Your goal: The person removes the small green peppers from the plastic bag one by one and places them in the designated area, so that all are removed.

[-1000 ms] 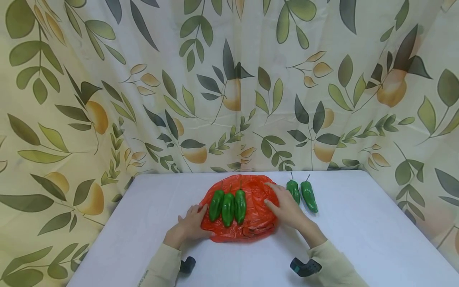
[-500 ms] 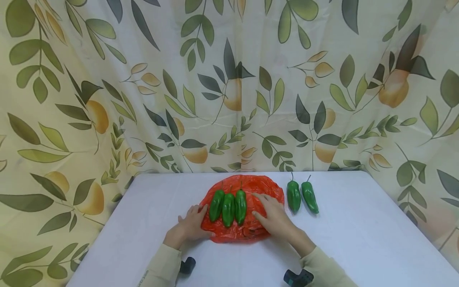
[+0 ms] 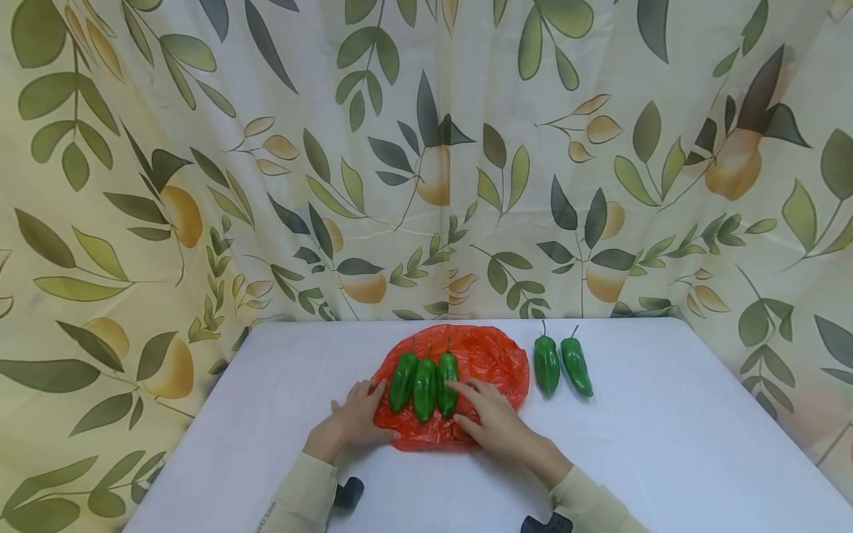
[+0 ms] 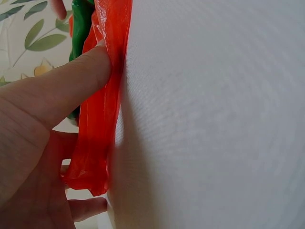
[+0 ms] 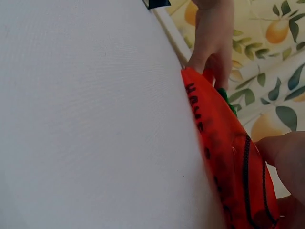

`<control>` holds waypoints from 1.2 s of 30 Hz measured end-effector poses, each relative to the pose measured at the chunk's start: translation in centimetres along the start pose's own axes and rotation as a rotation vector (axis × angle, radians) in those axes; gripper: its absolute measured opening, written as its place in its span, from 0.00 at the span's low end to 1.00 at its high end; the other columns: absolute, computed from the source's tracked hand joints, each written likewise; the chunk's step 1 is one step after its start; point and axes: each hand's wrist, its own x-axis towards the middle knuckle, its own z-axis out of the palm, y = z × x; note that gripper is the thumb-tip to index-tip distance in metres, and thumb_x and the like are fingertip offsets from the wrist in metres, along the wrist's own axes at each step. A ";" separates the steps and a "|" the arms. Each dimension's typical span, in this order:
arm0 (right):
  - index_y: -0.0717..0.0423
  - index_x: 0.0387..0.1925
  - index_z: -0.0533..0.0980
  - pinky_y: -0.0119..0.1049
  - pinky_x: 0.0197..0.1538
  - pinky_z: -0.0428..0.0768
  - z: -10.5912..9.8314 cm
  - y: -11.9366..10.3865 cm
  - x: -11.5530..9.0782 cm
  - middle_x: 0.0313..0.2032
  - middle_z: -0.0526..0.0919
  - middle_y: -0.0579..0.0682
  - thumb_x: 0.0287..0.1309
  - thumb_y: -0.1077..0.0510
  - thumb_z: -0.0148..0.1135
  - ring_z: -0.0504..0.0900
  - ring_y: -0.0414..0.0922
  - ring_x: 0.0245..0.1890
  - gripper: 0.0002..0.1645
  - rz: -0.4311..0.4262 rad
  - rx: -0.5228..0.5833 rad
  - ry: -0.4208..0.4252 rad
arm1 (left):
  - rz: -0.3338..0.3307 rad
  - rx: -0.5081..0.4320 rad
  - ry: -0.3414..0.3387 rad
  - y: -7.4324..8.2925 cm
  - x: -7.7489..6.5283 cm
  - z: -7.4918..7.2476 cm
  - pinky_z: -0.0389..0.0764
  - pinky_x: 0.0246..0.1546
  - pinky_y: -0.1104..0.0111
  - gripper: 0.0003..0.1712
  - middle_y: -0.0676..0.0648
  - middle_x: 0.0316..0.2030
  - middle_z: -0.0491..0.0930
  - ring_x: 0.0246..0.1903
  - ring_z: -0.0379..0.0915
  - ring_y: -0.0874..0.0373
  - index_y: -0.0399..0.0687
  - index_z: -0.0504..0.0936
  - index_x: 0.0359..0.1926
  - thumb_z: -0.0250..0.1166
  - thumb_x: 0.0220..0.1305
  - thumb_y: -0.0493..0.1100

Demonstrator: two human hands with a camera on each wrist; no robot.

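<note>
A crumpled red plastic bag (image 3: 489,355) lies flat on the table in the head view, black lettering and lines showing on it in the right wrist view. Three glossy green peppers (image 3: 425,391) lie side by side on top. My left hand (image 3: 360,414) rests at the bag's left edge, its thumb (image 4: 81,76) straight against the bag's side in the left wrist view. Over the bag's front right part is my right hand (image 3: 493,422), fingers spread. Its fingertips overlap the rightmost pepper (image 3: 447,366) in the head view, and its thumb is near the bag's front.
Two more green peppers, one (image 3: 546,366) nearer the bag and one (image 3: 576,368) farther right, lie beyond the bag's right edge. The white table (image 3: 666,444) ends at a leaf-and-fruit patterned curtain (image 3: 426,185). Dark wrist devices sit below both hands.
My right hand has moved left across the bag from its right edge to the rightmost pepper on it. The left hand, bag and peppers have stayed in place.
</note>
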 end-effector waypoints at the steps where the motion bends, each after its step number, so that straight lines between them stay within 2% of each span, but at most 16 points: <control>1: 0.39 0.73 0.67 0.71 0.71 0.62 0.1 0.0 0.0 0.71 0.68 0.61 0.67 0.52 0.63 0.64 0.62 0.73 0.34 -0.004 0.000 -0.002 | 0.000 0.000 0.000 0.0 0.0 0.0 0.51 0.67 0.23 0.58 0.38 0.74 0.60 0.76 0.50 0.38 0.47 0.58 0.78 0.77 0.52 0.58; 16: 0.41 0.70 0.70 0.68 0.68 0.65 0.8 0.3 0.1 0.68 0.71 0.60 0.68 0.52 0.63 0.66 0.60 0.70 0.31 -0.070 -0.067 -0.060 | 0.000 -0.004 0.006 0.1 -0.1 -0.1 0.51 0.67 0.24 0.58 0.38 0.73 0.61 0.75 0.50 0.38 0.46 0.58 0.78 0.77 0.52 0.57; 22: 0.42 0.69 0.72 0.68 0.69 0.65 0.7 0.4 0.1 0.69 0.71 0.58 0.68 0.51 0.63 0.67 0.59 0.70 0.29 -0.041 -0.004 -0.067 | -0.003 -0.009 0.003 0.0 -0.1 0.0 0.51 0.67 0.24 0.58 0.38 0.73 0.60 0.76 0.50 0.37 0.46 0.58 0.78 0.77 0.52 0.57; 30: 0.43 0.61 0.78 0.62 0.66 0.74 0.5 0.8 0.3 0.63 0.77 0.54 0.67 0.53 0.64 0.73 0.56 0.65 0.21 0.012 0.047 0.045 | -0.004 -0.003 0.003 0.0 0.1 0.1 0.52 0.66 0.23 0.58 0.38 0.73 0.61 0.75 0.51 0.38 0.46 0.58 0.78 0.77 0.51 0.58; 36: 0.46 0.54 0.80 0.57 0.65 0.77 0.1 0.7 0.4 0.58 0.78 0.51 0.67 0.59 0.63 0.77 0.51 0.61 0.15 0.066 0.089 0.097 | 0.000 0.002 0.005 -0.1 0.2 0.1 0.52 0.66 0.23 0.59 0.38 0.73 0.61 0.75 0.51 0.39 0.46 0.59 0.78 0.77 0.51 0.58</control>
